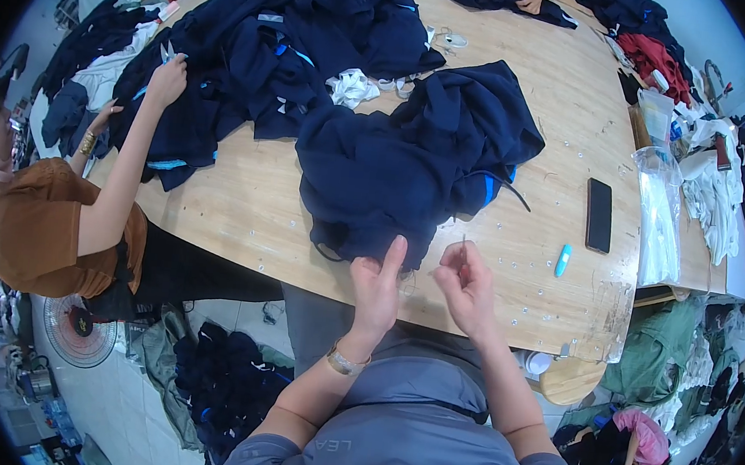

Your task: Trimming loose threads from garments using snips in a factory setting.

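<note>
Broad oval desk of pale wood grain (pixel 569 117), curved near edge running just ahead of both hands, right end rounding off past a chipped corner. Open bare wood to the left of the near garment and between it and the phone; far half crowded.

Large heap of dark navy fabric with light blue trim (pixel 301 40), soft and crumpled, spread over the far left of the desk, reaching its left edge beside a seated person in a brown top (pixel 45 230), whose raised hand rests on the pile.

Dark navy garment, bunched and folded, with a blue stripe (pixel 414 161), lying mid-desk, its lower hem hanging close to the near edge, directly ahead of the hands.

Clear plastic bags holding white cloth (pixel 657 222), glossy, along the right edge.

Flat black rectangular phone (pixel 598 214), well apart from the garment; small light blue tube (pixel 562 260) just beside it, toward the near edge.

Left hand (pixel 376 290) at the garment's hem, thumb up, grip pinched on the fabric edge. Right hand (pixel 467 285) just beside it, fingertips pressed together on a thin needle (pixel 465 243) pointing upward. Tiny pale specks scattered over the bare wood.
</note>
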The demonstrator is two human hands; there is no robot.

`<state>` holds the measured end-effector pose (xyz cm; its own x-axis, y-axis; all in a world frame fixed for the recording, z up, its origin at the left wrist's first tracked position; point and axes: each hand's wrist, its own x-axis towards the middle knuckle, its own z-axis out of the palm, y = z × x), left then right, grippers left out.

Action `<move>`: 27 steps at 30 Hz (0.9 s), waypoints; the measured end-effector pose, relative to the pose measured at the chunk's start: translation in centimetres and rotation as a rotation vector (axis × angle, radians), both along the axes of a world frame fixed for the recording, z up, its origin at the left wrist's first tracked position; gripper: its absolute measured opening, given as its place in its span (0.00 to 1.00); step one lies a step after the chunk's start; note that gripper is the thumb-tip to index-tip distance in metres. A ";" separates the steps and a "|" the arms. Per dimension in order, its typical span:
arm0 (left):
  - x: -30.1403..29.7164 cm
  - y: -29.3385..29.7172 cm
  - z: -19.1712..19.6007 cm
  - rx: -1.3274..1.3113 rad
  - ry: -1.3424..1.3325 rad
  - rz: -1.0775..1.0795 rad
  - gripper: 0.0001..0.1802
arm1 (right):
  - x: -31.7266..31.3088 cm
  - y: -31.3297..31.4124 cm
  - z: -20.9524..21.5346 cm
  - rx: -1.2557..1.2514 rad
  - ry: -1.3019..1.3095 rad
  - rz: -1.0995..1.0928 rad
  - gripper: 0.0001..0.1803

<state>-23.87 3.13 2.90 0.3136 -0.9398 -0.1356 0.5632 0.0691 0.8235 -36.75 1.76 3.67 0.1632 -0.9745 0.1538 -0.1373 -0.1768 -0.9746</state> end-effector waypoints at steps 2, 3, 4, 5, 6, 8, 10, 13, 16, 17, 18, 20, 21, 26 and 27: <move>0.1 0.1 -0.3 -0.022 -0.002 0.004 0.03 | 0.4 0.4 1.2 0.015 0.069 0.032 0.14; 0.1 0.2 -0.5 -0.022 -0.033 -0.017 0.03 | 0.6 0.5 1.7 0.028 0.141 0.063 0.14; 0.0 0.3 -0.5 -0.022 -0.064 -0.037 0.03 | 0.8 0.5 1.8 -0.005 0.196 0.053 0.13; -0.1 0.3 -0.4 -0.022 -0.063 -0.039 0.03 | 1.0 0.5 1.6 -0.005 0.197 0.052 0.13; -0.3 0.2 0.1 -0.036 -0.027 -0.036 0.03 | 1.2 0.5 1.1 -0.005 0.179 0.017 0.12; -0.3 0.3 -0.1 -0.050 0.010 -0.032 0.03 | 1.2 0.7 1.1 -0.006 0.161 -0.017 0.12; 0.1 0.5 -0.8 -0.030 0.109 -0.123 0.04 | 1.1 1.1 1.6 -0.083 0.163 0.061 0.07; 0.4 0.2 -0.6 -0.041 0.188 -0.107 0.06 | 0.5 1.6 1.7 -0.138 0.112 0.219 0.07; 0.5 -0.5 0.7 -0.046 0.304 -0.122 0.08 | -1.2 1.4 2.2 -0.043 0.085 0.436 0.15; 0.6 -0.4 0.7 -0.046 0.304 -0.120 0.08 | -1.1 1.4 2.2 -0.043 0.085 0.438 0.15; 0.7 -0.4 0.6 -0.038 0.342 -0.173 0.09 | -0.7 1.3 2.2 -0.004 0.098 0.262 0.17; 0.9 0.0 0.0 -0.030 0.379 -0.228 0.11 | 0.5 0.8 2.3 -0.037 0.113 0.016 0.25; 1.0 0.1 -0.4 -0.086 0.545 -0.294 0.12 | 0.9 0.6 1.9 -0.040 0.113 0.013 0.25; 1.0 0.5 0.8 -0.191 0.666 -0.414 0.12 | 0.7 -0.4 -0.3 -0.155 0.210 -0.183 0.24; 1.0 0.6 1.8 -0.161 0.526 -0.412 0.13 | 0.4 -0.8 -0.5 -0.157 0.210 -0.184 0.24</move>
